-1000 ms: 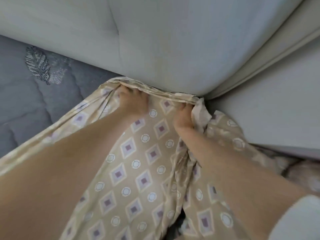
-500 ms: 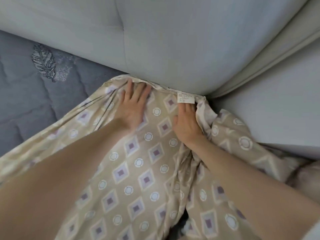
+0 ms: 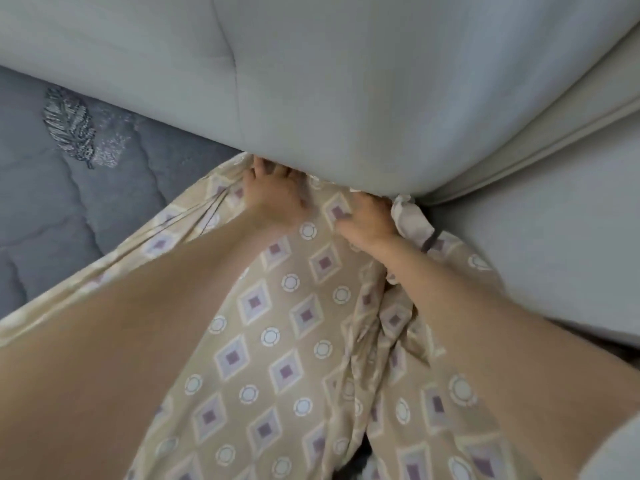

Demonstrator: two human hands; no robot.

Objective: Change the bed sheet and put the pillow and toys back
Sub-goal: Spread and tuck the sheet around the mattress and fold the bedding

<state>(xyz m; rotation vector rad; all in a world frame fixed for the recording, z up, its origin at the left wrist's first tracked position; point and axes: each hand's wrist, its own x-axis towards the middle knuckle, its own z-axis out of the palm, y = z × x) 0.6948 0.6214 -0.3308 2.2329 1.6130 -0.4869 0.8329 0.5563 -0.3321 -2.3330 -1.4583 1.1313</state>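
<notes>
A beige bed sheet (image 3: pixel 277 327) with diamond and circle print lies over the corner of a grey quilted mattress (image 3: pixel 52 202). Its top edge meets the padded grey headboard (image 3: pixel 346 81). My left hand (image 3: pixel 273 199) presses the sheet's edge into the gap under the headboard with straight, spread fingers whose tips are hidden. My right hand (image 3: pixel 367 220) is just to its right, fingers curled down over the bunched sheet edge at the corner. No pillow or toys are in view.
A pale padded side panel (image 3: pixel 536 244) runs along the right of the bed. The sheet hangs bunched between it and the mattress. A silver leaf pattern (image 3: pixel 72 129) marks the bare mattress on the left.
Half a second ago both hands lay flat on the sheet, a white label showing. Both have since pushed forward to the headboard gap; the label is out of sight.
</notes>
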